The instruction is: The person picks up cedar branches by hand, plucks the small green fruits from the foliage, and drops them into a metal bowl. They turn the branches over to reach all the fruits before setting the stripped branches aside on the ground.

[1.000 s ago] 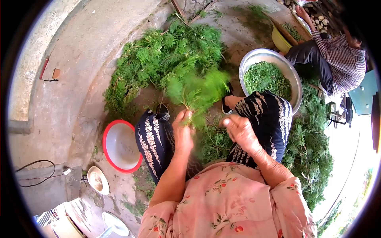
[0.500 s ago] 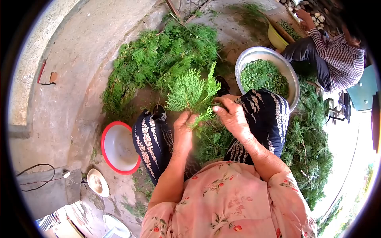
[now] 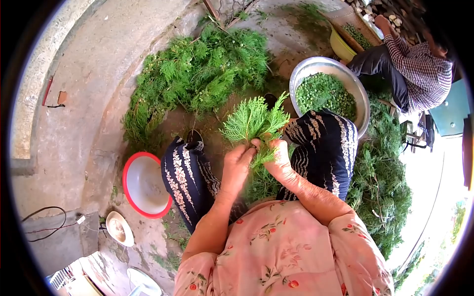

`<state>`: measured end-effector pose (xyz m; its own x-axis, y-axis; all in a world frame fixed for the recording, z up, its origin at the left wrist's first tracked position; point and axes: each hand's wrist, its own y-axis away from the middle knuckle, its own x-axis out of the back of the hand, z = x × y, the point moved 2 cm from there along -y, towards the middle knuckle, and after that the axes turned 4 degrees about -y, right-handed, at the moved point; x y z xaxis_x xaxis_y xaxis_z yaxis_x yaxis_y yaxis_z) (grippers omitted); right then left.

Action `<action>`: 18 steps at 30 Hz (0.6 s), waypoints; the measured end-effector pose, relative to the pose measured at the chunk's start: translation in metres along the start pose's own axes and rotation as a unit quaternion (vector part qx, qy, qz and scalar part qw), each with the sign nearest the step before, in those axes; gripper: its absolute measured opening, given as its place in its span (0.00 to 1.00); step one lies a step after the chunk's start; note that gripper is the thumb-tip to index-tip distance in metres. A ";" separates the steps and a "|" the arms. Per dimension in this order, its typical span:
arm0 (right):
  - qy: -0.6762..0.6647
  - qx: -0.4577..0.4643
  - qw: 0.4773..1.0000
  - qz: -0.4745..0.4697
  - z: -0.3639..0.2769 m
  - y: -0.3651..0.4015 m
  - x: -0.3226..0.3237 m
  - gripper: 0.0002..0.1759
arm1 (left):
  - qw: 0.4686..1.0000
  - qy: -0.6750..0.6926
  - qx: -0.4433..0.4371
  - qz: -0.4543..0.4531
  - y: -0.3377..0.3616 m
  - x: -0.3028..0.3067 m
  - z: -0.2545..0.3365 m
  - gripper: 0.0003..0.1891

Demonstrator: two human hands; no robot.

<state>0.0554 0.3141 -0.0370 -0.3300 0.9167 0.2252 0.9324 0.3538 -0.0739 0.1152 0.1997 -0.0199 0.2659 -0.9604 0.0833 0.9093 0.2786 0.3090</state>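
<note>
Between my knees I hold up a green cypress sprig [image 3: 249,120] with flat, fan-shaped leaves. My left hand [image 3: 239,162] pinches it low at the stem. Close against it, my right hand [image 3: 279,160] is closed at the sprig's right side, its fingertips partly hidden by foliage. A metal basin [image 3: 364,106] beyond my right knee holds small green cones [image 3: 326,96] and leaf bits. In front of my feet lies a large heap of cypress branches [image 3: 202,69].
A white basin with a red rim [image 3: 148,185] stands left of my left leg. More branches [image 3: 380,187] lie along my right side. At the upper right a person in a checked shirt [image 3: 427,74] sits by a yellow basin [image 3: 340,48] and a woven tray [image 3: 363,37].
My right hand has come in from the right and closed at the sprig beside my left hand. Both hands and the sprig have shifted slightly right and lower.
</note>
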 end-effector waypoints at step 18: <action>-0.162 -0.188 0.959 0.140 0.055 -0.028 0.055 0.09 | 0.956 0.278 0.010 0.091 0.010 0.015 0.009 0.06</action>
<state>0.0033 0.3651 -0.0756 -0.0305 0.9971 -0.0694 0.9584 0.0489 0.2813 0.1253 0.1884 -0.0073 0.5527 -0.7433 -0.3768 0.8272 0.4346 0.3562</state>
